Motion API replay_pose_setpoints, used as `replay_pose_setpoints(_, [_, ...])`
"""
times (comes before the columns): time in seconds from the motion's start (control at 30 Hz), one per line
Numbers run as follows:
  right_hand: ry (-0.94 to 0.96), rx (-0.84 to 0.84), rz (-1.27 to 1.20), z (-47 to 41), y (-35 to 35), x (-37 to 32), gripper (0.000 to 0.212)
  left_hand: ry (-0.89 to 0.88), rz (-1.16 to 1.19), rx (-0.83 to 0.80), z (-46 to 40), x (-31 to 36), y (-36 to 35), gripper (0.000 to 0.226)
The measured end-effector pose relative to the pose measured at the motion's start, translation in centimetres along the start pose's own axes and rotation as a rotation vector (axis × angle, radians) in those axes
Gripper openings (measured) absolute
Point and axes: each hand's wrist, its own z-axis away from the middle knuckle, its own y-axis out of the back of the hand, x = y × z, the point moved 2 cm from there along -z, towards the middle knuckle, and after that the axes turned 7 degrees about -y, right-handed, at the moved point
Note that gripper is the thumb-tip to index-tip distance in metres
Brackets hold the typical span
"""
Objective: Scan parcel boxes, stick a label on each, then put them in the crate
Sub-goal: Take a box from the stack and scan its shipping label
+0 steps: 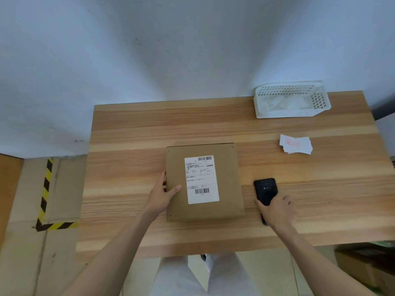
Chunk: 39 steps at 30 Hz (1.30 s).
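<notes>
Trousers: white trouser legs (192, 276) sit closest to the lens, just below the near edge of the desk (132, 133).
Parcel box: brown cardboard parcel box (228, 184) lies flat mid-desk, a white shipping label (202, 179) with two barcodes on its top face.
Left hand: left hand (163, 196) holds the box's left edge, thumb on the top face, fingers wrapped round the side.
Scanner: black handheld scanner (265, 191) lies on the desk just right of the box.
Right hand: right hand (276, 212) rests on the scanner's near end, fingers curled over it; how firm the grip is, I cannot tell.
Stickers: small stack of white stickers (296, 144) printed in red, beyond the scanner, right of the box.
Crate: white perforated crate (291, 100) stands at the desk's far right corner, well apart from the box.
Floor: black-and-yellow tape (46, 189) runs left of the desk.
</notes>
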Motion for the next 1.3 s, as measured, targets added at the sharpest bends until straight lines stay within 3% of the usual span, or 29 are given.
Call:
replay_pose_setpoints(0.1, [-0.031, -0.038, 0.004, -0.2, -1.6, 0.5, 0.106, -0.003, 0.013, -0.006, 0.0, -0.1, 0.1, 0.069])
replay_pose_setpoints(0.2, [-0.049, -0.011, 0.021, -0.5, -2.2, -0.1, 0.11, 0.0, 0.022, -0.007, 0.1, -0.1, 0.0, 0.068])
replay_pose_setpoints(0.6, [0.02, 0.047, 0.027, -1.3, -1.2, -1.1, 0.084, 0.002, 0.049, -0.008, 0.1, -0.5, -0.1, 0.07])
replay_pose_setpoints(0.77, [-0.018, 0.054, -0.332, -1.1, 0.2, 0.0, 0.083, -0.004, 0.038, 0.001, -0.1, -0.8, 0.0, 0.068])
replay_pose_setpoints(0.97, [0.026, -0.134, -0.595, 1.2, 3.9, 0.3, 0.069, -0.012, 0.025, -0.003, 0.0, -0.5, 0.1, 0.071])
replay_pose_setpoints(1.2, [0.277, -0.3, -0.34, 7.2, 9.3, -2.9, 0.05, -0.018, 0.03, -0.024, 0.5, 0.2, 0.0, 0.072])
replay_pose_setpoints(1.3, [0.375, -0.31, -0.216, 9.4, 10.7, -5.0, 0.056, -0.019, 0.032, -0.025, 0.6, 0.4, 0.0, 0.071])
